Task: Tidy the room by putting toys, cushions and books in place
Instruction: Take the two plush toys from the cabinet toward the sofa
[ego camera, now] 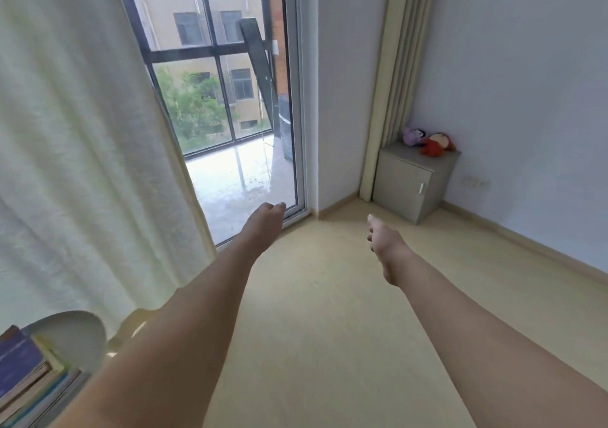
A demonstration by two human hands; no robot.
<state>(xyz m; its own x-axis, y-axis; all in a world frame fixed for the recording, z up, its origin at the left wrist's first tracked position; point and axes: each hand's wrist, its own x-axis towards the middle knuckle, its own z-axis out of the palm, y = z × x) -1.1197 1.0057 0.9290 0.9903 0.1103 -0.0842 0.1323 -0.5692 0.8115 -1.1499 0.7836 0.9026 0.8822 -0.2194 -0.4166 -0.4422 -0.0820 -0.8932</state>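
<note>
Both my arms stretch forward over the pale floor. My left hand hangs empty near the bottom of the glass door, fingers loosely curled. My right hand is also empty, with relaxed fingers pointing down and forward. Two plush toys, a purple one and a red one, lie on top of a small grey cabinet in the far right corner, well beyond my hands. A stack of books rests on a round white table at the bottom left, beside my left forearm.
A white curtain covers the left side. The glass door leads to a balcony. A folded beige curtain hangs by the cabinet. Bare floor spreads between me and the cabinet.
</note>
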